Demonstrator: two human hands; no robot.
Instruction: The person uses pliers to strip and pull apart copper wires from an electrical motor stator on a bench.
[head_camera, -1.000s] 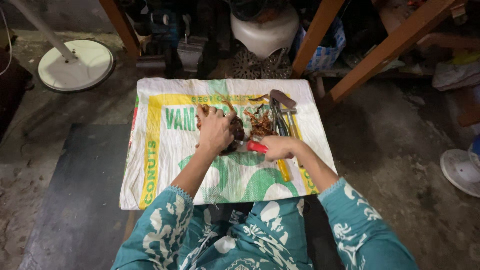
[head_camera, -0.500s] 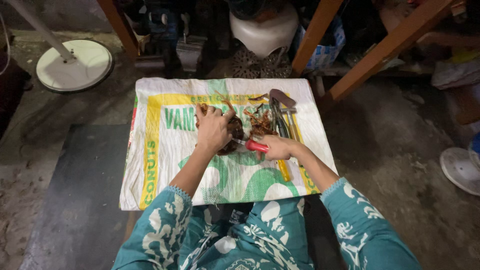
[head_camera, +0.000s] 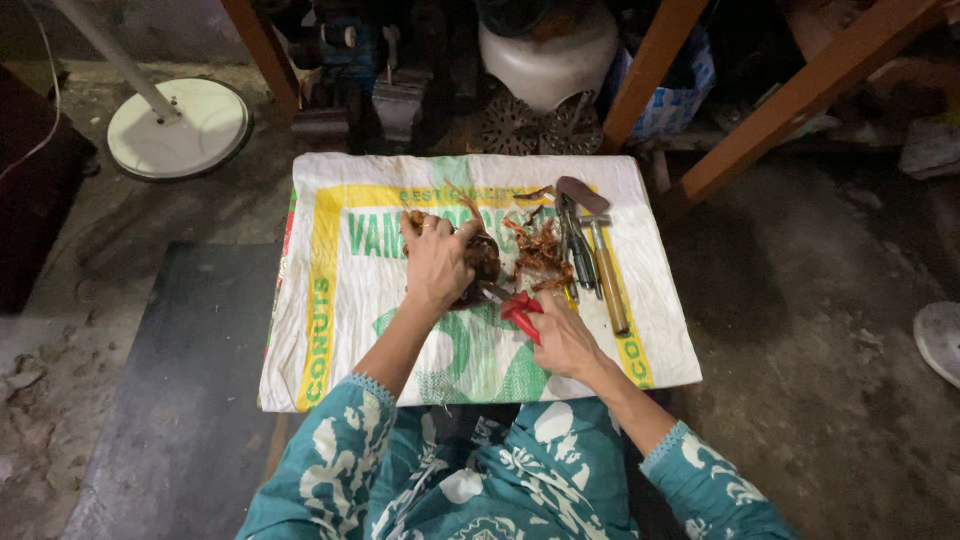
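Note:
My left hand (head_camera: 436, 262) presses down on a dark round part (head_camera: 483, 256) that lies on a printed white sack (head_camera: 350, 300) spread on the floor. My right hand (head_camera: 563, 337) grips red-handled pliers (head_camera: 519, 312), whose jaws point at the dark part. A heap of rusty copper wire (head_camera: 541, 252) lies just right of the part. What the jaws bite on is hidden by my left hand.
A hammer (head_camera: 600, 260) and other hand tools (head_camera: 577, 245) lie at the sack's right side. A white round fan base (head_camera: 178, 127) stands far left. Wooden legs (head_camera: 800, 95), a white pot (head_camera: 552, 55) and metal clutter stand behind. A dark mat (head_camera: 170, 400) lies at left.
Both hands stay at the dark part; the right hand has shifted slightly with the pliers. Nothing else has moved.

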